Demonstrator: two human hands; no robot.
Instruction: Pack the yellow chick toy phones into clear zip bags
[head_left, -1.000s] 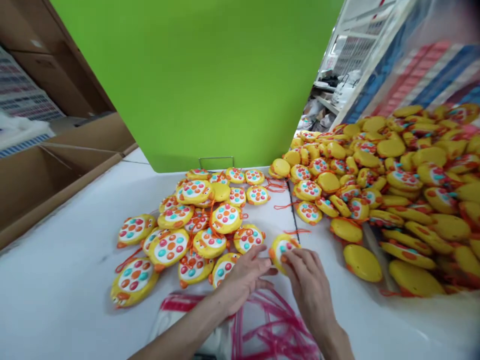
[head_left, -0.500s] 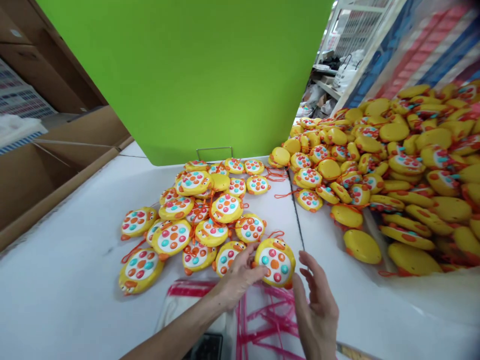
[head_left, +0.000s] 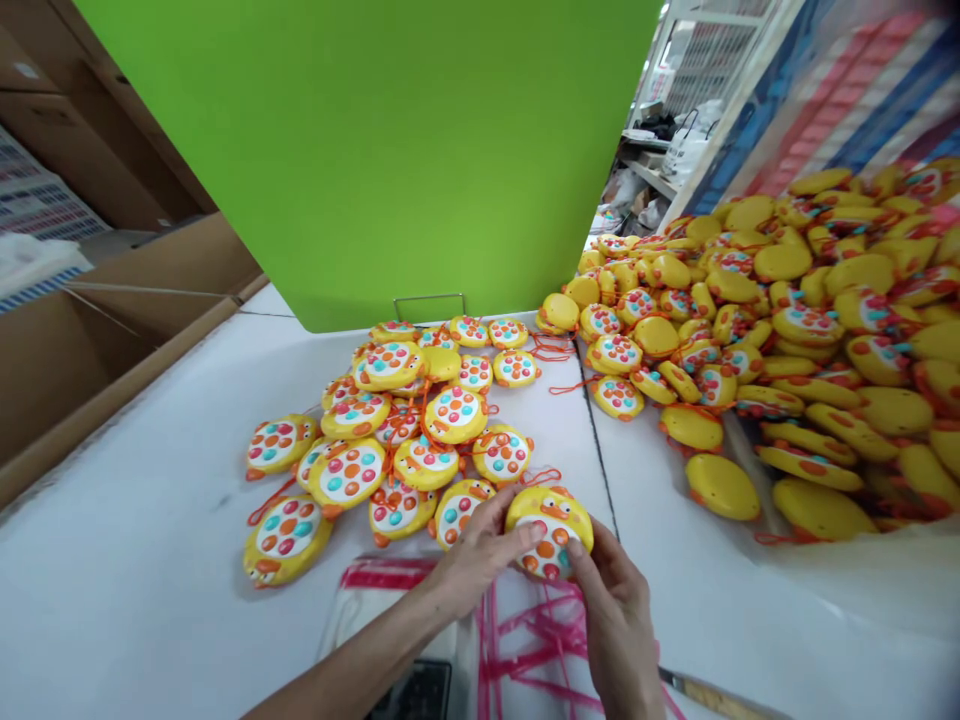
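Note:
A yellow duck-shaped toy (head_left: 551, 510) with a white belly and several coloured buttons is held up between both hands, its orange beak and eyes at the top. My left hand (head_left: 480, 555) grips its left side, the thumb lying over the buttons. On the other side my right hand (head_left: 619, 610) has its thumb on the front and its fingers behind the edge. Many like toys (head_left: 349, 475) with orange cords lie in a loose heap on the white table (head_left: 172, 590), just beyond my left hand.
Clear plastic bags with pink strips (head_left: 525, 650) lie beneath my hands. A wooden-handled tool (head_left: 712, 695) rests at lower right. A large pile of duck toys (head_left: 795, 330) spreads from a bag at right. A green board (head_left: 390, 150) stands behind; an open carton (head_left: 135, 340) is at left.
My right hand has moved left and closed on the duck toy's right side; before, it was open beside it. The toy's top now leans nearer to me. My left hand has kept its grip.

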